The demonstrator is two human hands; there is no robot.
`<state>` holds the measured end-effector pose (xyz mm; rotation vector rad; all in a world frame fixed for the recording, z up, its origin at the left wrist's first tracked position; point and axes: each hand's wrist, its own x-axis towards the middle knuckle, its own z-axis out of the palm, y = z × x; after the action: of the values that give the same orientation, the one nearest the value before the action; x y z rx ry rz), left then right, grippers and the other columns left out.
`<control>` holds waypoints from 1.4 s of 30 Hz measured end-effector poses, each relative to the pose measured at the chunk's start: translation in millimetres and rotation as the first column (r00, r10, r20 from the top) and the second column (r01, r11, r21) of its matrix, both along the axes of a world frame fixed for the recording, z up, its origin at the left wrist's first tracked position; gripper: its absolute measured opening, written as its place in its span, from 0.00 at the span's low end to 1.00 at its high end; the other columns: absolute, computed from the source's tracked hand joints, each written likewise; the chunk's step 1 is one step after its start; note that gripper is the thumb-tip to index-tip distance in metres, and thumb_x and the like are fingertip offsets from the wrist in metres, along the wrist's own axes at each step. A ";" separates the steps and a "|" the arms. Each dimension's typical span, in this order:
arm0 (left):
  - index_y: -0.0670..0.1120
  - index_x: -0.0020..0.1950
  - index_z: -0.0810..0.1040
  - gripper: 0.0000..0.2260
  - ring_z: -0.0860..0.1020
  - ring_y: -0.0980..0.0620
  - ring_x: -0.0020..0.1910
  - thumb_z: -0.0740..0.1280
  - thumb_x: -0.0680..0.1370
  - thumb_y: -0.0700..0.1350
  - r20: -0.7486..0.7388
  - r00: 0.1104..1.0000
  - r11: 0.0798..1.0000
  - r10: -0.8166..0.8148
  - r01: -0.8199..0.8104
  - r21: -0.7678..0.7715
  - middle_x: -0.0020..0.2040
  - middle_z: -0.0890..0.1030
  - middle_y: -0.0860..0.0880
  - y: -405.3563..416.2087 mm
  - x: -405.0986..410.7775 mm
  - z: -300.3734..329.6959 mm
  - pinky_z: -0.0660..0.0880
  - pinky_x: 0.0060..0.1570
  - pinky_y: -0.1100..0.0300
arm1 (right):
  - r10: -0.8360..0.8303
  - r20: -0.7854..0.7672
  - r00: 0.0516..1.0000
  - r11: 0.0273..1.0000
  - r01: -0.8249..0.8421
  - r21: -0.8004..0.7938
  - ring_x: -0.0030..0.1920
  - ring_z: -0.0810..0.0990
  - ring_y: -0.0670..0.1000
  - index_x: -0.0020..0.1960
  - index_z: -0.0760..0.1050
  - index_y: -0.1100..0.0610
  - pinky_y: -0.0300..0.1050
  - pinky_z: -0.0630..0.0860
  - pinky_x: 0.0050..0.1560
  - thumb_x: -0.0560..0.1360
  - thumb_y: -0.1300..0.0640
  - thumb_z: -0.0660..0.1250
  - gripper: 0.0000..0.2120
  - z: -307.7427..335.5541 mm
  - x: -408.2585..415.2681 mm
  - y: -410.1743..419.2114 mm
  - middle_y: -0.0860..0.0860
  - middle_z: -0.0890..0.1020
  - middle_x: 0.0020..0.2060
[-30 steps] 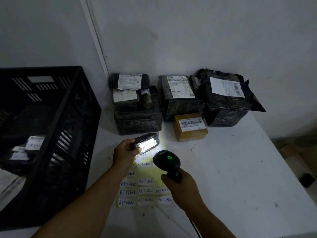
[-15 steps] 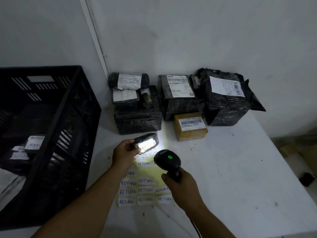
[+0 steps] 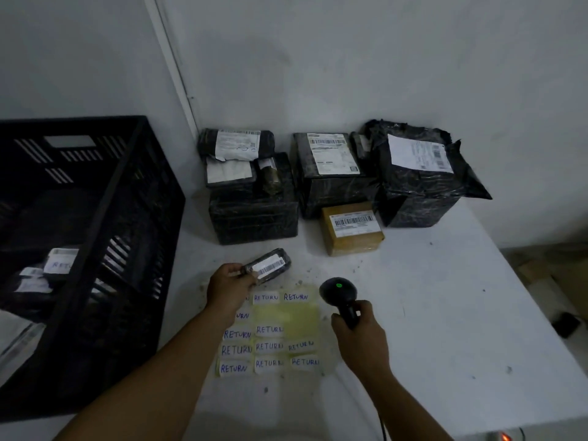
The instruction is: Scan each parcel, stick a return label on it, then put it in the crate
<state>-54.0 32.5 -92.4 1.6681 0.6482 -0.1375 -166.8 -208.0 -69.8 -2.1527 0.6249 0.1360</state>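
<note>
Few parcels sit labelled in the crate (image 3: 133, 198); most wait beyond it on the desk (image 3: 445, 313).
Left hand (image 3: 229, 286) grips a small parcel (image 3: 269, 268) unlabelled; right hand (image 3: 359, 332) clasps the scanner (image 3: 340, 296).

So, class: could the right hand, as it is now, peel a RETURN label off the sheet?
Probably not yet: the right hand grips the scanner, so its fingers are taken. The label sheet lies uncovered just beside it, so the path is free once the scanner is put down.

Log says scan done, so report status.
Left hand grips small parcel; right hand grips scanner. Return labels lie below. Nothing blocking crate.
</note>
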 end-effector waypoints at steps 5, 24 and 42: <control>0.46 0.52 0.80 0.10 0.82 0.49 0.41 0.75 0.73 0.41 -0.029 0.998 0.998 -0.054 0.055 0.034 0.48 0.84 0.46 -4.3 0.4 -0.3 0.79 0.37 0.58 | -0.055 -0.009 0.998 0.988 0.053 -0.147 0.40 0.77 0.51 0.54 0.71 0.53 0.46 0.74 0.38 0.76 0.50 0.67 0.11 -17.3 3.9 -18.6 0.51 0.76 0.43; 0.43 0.64 0.79 0.19 0.81 0.46 0.51 0.73 0.76 0.48 -0.061 0.993 0.958 -0.104 0.117 0.262 0.56 0.83 0.45 -2.2 5.0 -9.0 0.80 0.53 0.52 | -0.041 -0.148 0.988 0.952 -0.006 -0.306 0.55 0.77 0.57 0.68 0.71 0.54 0.54 0.77 0.55 0.77 0.40 0.64 0.25 -28.9 11.5 -22.0 0.54 0.78 0.55; 0.47 0.62 0.81 0.16 0.72 0.46 0.61 0.73 0.74 0.43 -0.008 0.645 0.492 -0.765 0.591 0.639 0.59 0.79 0.49 -28.3 -93.2 -25.2 0.71 0.60 0.56 | 0.480 -0.004 0.877 0.760 -0.418 -0.497 0.50 0.78 0.55 0.61 0.80 0.54 0.48 0.79 0.47 0.79 0.55 0.64 0.13 -43.6 -18.9 32.3 0.54 0.80 0.51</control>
<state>-147.2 4.2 -117.6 2.4495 -0.3073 -0.2886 -185.7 -175.7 -113.3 -2.7524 0.0408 0.1091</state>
